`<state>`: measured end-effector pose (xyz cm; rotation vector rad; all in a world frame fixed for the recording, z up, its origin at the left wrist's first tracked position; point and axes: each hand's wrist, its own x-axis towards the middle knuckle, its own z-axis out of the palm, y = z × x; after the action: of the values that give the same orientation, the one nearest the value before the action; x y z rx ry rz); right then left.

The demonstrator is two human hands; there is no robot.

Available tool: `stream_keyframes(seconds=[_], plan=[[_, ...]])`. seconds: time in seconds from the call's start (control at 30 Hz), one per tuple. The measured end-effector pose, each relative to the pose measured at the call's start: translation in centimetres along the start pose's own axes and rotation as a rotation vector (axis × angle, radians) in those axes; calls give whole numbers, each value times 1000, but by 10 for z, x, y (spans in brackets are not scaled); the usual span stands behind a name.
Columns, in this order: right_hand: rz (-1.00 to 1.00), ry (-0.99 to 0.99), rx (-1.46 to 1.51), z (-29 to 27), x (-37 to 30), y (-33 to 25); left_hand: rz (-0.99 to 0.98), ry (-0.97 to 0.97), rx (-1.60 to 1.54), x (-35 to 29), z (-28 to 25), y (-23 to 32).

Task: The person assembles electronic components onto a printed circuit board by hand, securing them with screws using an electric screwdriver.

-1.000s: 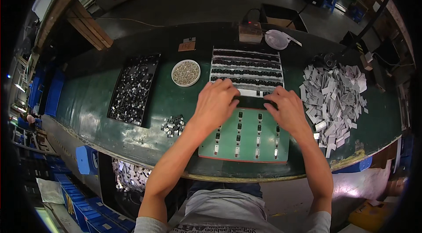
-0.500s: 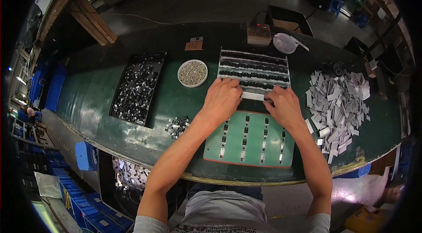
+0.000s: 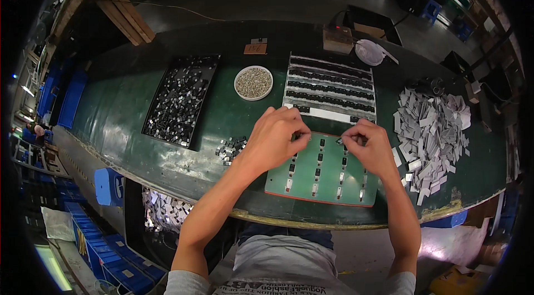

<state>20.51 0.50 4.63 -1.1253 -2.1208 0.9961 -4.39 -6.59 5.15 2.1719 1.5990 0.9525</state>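
Observation:
A green board point(image 3: 303, 182) with a reddish edge lies before me, carrying columns of small black three-legged transistors point(image 3: 317, 172). Over its far left corner is my left hand point(image 3: 276, 138), thumb and fingertips pinched together. My right hand point(image 3: 371, 147) pinches at the board's far edge, right of the middle. Whatever either hand grips is too small or hidden by the fingers. Just beyond both hands sits a flat rack point(image 3: 330, 101) with rows of black parts on whitish strips. A bare white stretch point(image 3: 329, 115) shows along its near row.
A black tray point(image 3: 194, 122) of black parts and a white bowl point(image 3: 254, 96) of tiny metal pieces stand left. A small heap of transistors point(image 3: 229, 150) lies beside my left forearm. Grey pads point(image 3: 431, 134) are piled right. Behind are a box point(image 3: 337, 40) and a white dish point(image 3: 369, 53).
Both hands have come back from the near edge of the rack to the far part of the green board. The view has shifted slightly.

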Motion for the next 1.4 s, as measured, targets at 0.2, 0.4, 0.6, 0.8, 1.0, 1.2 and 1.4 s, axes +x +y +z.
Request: stream_keyframes(seconds=[0.2, 0.4, 0.6, 0.8, 1.0, 1.2, 1.4], plan=[[-176, -154, -110, 19, -43, -31, -56, -35, -75, -54, -14, 17], [-209, -207, -170, 29, -55, -40, -63, -56, -70, -77, -11, 20], [-200, -215, -319, 36, -59, -42, 28, -40, 17, -77, -8, 21], [-375, -132, -428, 41, -70, -53, 119, -120, 156, -88, -9, 33], [-388, -143, -362, 42, -76, -52, 97, -167, 134, -93, -12, 33], [-411, -123, -405, 42, -80, -46, 50, -176, 140, -90, -13, 34], [-348, -64, -320, 33, -66, -45, -60, -221, 95, -83, -16, 36]])
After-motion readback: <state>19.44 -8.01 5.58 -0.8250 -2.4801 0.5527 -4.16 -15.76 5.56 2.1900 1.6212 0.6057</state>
